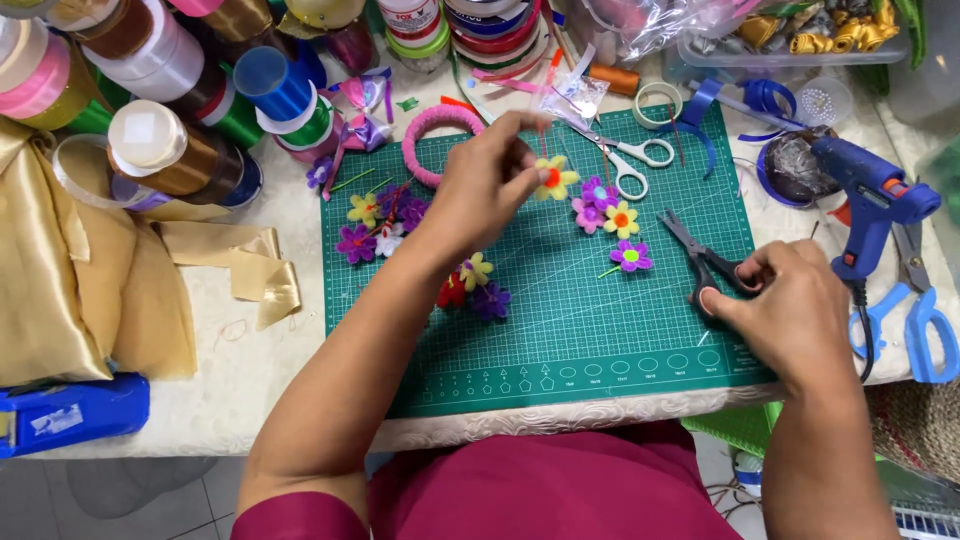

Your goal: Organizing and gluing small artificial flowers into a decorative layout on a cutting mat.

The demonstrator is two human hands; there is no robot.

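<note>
The left hand (487, 180) pinches a yellow felt flower (556, 178) at frame centre; the right hand (790, 305) grips black scissors (700, 262), blades parted; a careless snip could nick fingers.

Yellow felt flower (556, 179) held above the mat; black scissors (700, 262) lying open.

Clear plastic bag (572, 97) at mat's top edge; white-labelled tub (412, 22) behind

green gridded cutting mat (560, 330), blue glue gun (872, 195), yellow-orange flower (556, 178)
</note>
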